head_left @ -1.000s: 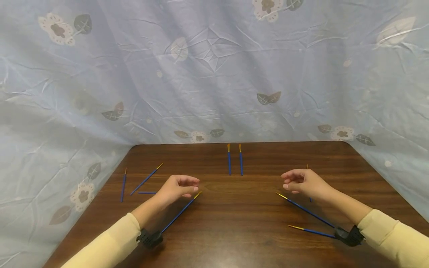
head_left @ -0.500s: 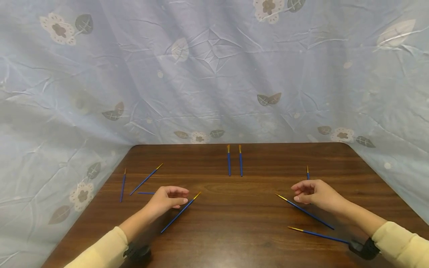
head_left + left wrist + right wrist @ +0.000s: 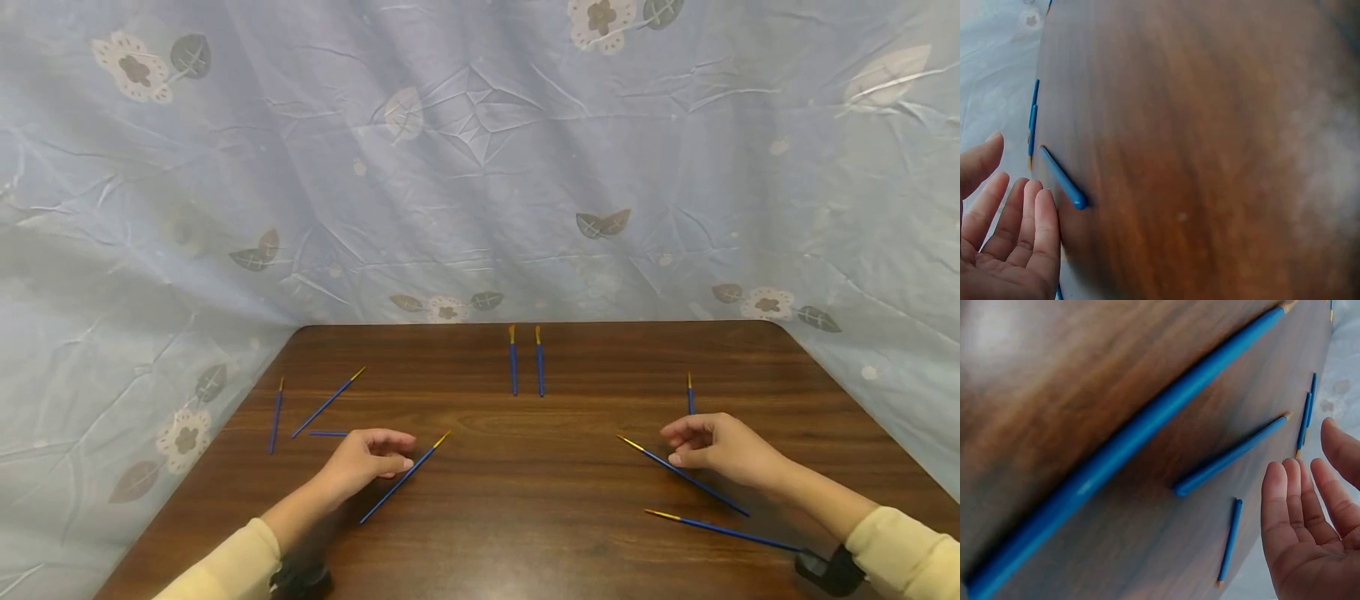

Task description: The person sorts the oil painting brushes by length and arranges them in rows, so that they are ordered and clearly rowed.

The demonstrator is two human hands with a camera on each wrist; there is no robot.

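blue paintbrushes (image 3: 720, 529) loose on brown tabletop (image 3: 525, 517)

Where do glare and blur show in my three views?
Head: soft glare on the near part of the wooden tabletop, two far-edge paintbrushes fairly clear; left wrist: wooden tabletop blurred, pale glare at right; right wrist: bright glare upper left, wooden tabletop blurred, small highlight on the nearest paintbrush.
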